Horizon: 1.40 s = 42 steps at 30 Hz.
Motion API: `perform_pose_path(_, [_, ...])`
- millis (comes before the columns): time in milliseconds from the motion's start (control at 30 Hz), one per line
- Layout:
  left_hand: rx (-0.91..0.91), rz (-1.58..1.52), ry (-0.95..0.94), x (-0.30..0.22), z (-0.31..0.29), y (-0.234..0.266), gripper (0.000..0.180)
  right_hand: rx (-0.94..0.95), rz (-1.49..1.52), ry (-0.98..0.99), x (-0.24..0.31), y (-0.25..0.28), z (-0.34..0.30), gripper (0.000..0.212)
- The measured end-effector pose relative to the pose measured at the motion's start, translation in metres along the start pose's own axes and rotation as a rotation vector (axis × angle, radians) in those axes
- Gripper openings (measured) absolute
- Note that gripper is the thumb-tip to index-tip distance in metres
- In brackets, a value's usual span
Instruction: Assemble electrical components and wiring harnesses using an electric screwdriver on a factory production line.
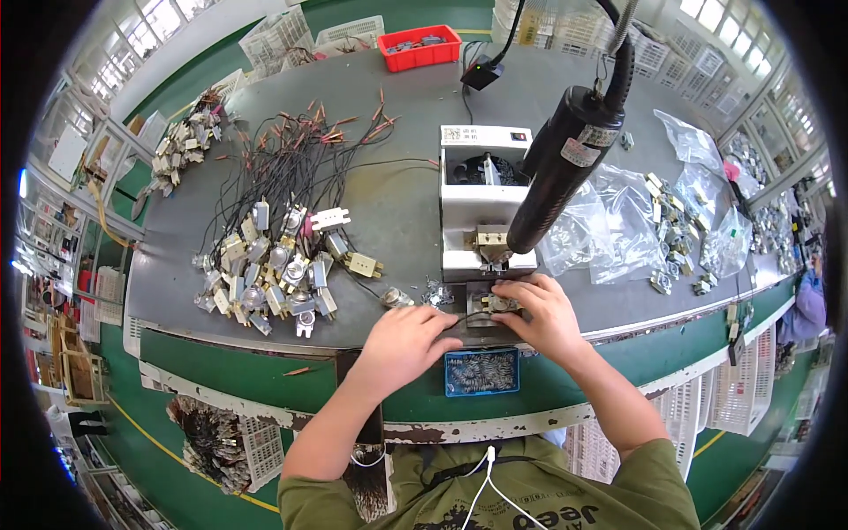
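Observation:
My left hand (408,346) is at the table's near edge, its fingertips on a thin black wire (475,314). The wire runs right to a small metal-and-white part (500,304) on a metal fixture plate (478,295). My right hand (546,316) grips that part between thumb and fingers, which partly cover it. Just behind stands a white bench machine (455,258) with a metal block. A black cylindrical electric screwdriver (565,159) hangs tilted above it, its tip end near the block. Small loose screws (435,293) lie between my hands. A blue tray (482,373) of small metal pieces sits in front.
Left on the table lies a heap of wired connector parts (278,269) with black leads. Another pile (187,146) lies beyond it. Clear plastic bags (609,234) and metal parts (676,234) spread at the right. A red bin (420,49) stands at the back. White crates (751,380) flank the table.

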<state>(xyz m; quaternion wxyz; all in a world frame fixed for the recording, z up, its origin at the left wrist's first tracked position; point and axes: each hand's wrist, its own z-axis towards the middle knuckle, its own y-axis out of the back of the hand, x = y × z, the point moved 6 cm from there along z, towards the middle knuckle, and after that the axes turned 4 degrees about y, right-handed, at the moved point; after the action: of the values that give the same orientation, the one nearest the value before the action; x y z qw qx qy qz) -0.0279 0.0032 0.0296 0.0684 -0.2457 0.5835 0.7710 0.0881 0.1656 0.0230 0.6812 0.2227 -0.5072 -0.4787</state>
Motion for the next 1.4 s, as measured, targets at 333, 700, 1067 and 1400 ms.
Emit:
perform_pose_path(333, [-0.068, -0.012, 0.066, -0.003, 0.006, 0.011, 0.027, -0.076, -0.094, 0.020, 0.006, -0.004, -0.002, 0.042])
perform_pose_path(700, [-0.077, 0.018, 0.081, 0.002, 0.007, 0.002, 0.024, -0.026, -0.189, 0.067, 0.010, 0.000, -0.003, 0.036])
perform_pose_path(1067, [-0.118, -0.053, 0.019, -0.026, 0.032, -0.021, 0.030, 0.033, -0.264, 0.056, 0.017, -0.007, -0.007, 0.036])
perform_pose_path(1400, [-0.080, -0.125, -0.066, -0.014, 0.040, -0.028, 0.033, -0.674, 0.247, 0.213, 0.055, 0.103, 0.074, 0.071])
